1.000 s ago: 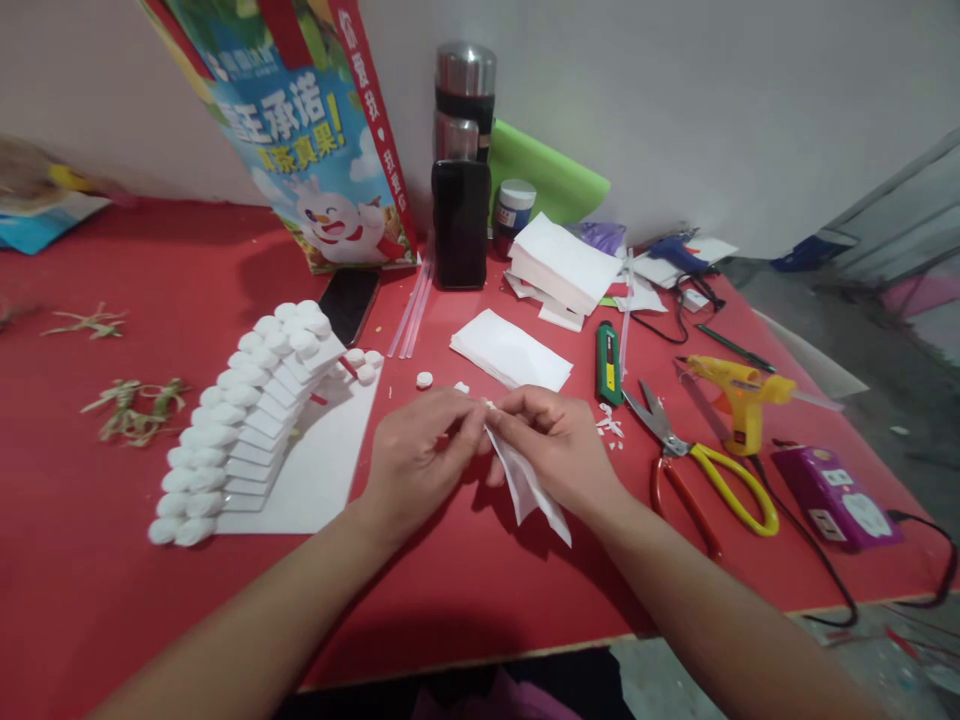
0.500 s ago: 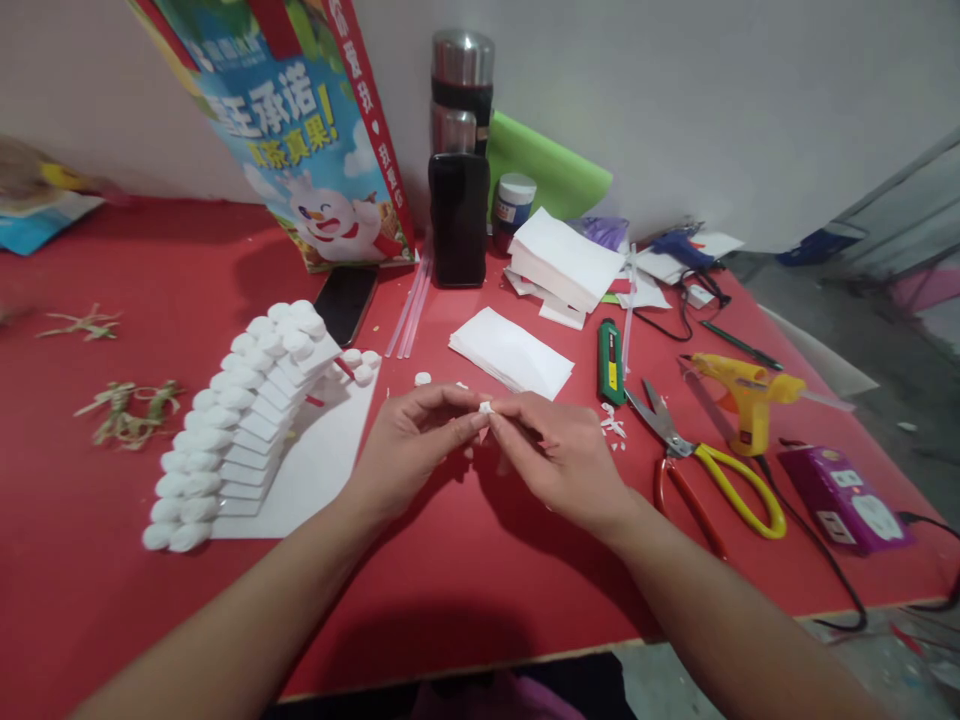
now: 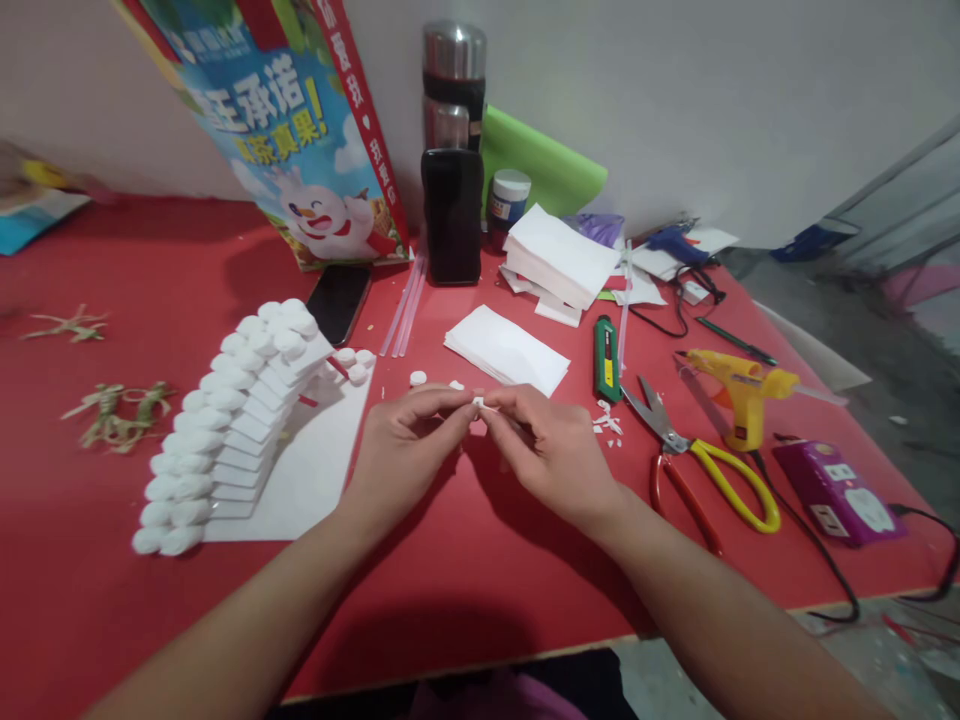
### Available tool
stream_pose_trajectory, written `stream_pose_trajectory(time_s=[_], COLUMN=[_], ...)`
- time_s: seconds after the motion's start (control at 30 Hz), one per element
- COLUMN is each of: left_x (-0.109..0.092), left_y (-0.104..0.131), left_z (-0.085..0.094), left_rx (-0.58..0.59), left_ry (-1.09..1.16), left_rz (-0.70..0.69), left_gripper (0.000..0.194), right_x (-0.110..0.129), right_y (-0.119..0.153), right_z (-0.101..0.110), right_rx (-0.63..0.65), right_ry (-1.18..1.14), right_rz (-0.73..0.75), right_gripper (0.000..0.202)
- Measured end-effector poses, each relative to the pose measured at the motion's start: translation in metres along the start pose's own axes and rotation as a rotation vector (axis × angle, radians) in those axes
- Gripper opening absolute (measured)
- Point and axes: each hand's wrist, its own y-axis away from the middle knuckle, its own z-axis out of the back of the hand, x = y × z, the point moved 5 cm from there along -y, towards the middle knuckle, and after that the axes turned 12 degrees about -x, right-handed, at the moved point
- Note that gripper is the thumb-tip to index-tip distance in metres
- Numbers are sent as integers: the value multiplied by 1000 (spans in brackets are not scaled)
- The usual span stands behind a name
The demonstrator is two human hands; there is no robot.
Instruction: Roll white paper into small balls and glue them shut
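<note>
Between the fingertips of my left hand (image 3: 412, 440) and my right hand (image 3: 553, 450) is a small white piece (image 3: 478, 402), pinched from both sides; its material I cannot make out. Both hands are closed, held just above the red table (image 3: 465, 600). Beyond them lies a stack of white paper (image 3: 506, 350). Left of my left hand, a curved staircase model (image 3: 255, 425) of white card steps, edged with rounded white pieces, rests on a white sheet (image 3: 315, 480). A few loose white discs (image 3: 358, 372) lie on that sheet, and another white disc (image 3: 418, 378) sits near my left fingers.
On the right are scissors (image 3: 679, 440), a green utility knife (image 3: 607, 360), white scraps (image 3: 606, 418), a yellow glue gun (image 3: 742, 390) and a purple power socket (image 3: 840, 490) with cords. Behind stand a phone (image 3: 452, 220), a flask (image 3: 454, 70), a jar (image 3: 508, 200) and a printed bag (image 3: 300, 150).
The whole view has shifted slightly, so most things appear a little further left. Both hands still pinch the small white piece, with the fingers slightly shifted around it.
</note>
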Motion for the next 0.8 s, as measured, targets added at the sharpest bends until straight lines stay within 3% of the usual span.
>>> stream_pose_trajectory(time_s=[0.2, 0.43, 0.63, 0.8], left_x=[-7, -5, -13, -18], left_y=[3, 7, 15, 17], left_z=[2, -2, -4, -3], left_rx=[-14, 13, -5, 4], left_ry=[-84, -87, -284, -366], left_rz=[-191, -254, -631, -753], left_gripper=[11, 14, 18, 23], right_x=[-2, 2, 7, 3], right_y=[-1, -2, 1, 0], right_z=[-4, -1, -2, -1], right_rx=[-24, -97, -93, -63], right_ry=[-145, -46, -5, -105], right_rz=[-215, -79, -30, -116], right_gripper=[11, 11, 15, 14])
